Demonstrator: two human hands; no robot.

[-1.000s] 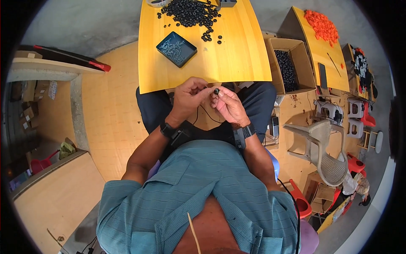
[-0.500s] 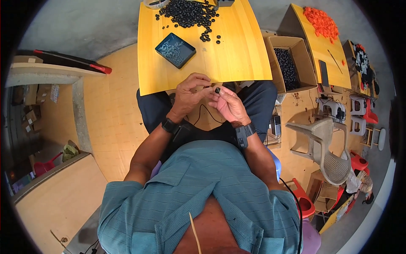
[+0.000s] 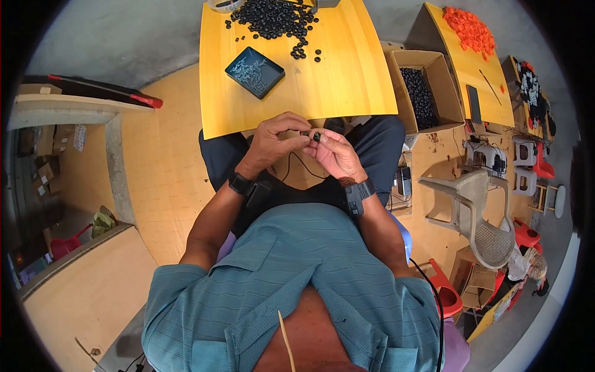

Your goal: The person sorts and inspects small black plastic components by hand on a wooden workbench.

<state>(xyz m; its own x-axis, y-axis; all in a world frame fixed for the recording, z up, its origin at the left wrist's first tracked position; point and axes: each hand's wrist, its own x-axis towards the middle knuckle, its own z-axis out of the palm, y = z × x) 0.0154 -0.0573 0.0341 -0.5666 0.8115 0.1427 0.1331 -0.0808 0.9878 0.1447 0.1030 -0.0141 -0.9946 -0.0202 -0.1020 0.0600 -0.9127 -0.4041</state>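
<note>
Just off the near edge of the yellow table [image 3: 347,93], my two hands meet over my lap. My right hand [image 3: 339,156] pinches a small black round part [image 3: 317,136] between thumb and fingers. From the left, my left hand [image 3: 276,141] reaches up to that part with thumb and forefinger drawn together. Whatever lies between those left fingertips is too small to make out. On the table ahead, a dark square tray [image 3: 273,88] holds many thin grey metal pieces, perhaps screws or pins. Beyond it spreads a heap of black ring-shaped parts [image 3: 273,18].
Right of the table stands an open cardboard box [image 3: 396,80] of dark small parts. Another yellow table [image 3: 489,87] bears an orange pile [image 3: 469,32] and a dark flat phone-like object [image 3: 474,104]. A grey plastic chair [image 3: 474,204] stands to the right. A clear tub [image 3: 224,5] sits at the far edge.
My left hand has shifted slightly, its fingers bending closer to the black part. The right hand still holds that part, turned a little. The whole view has moved very slightly.
</note>
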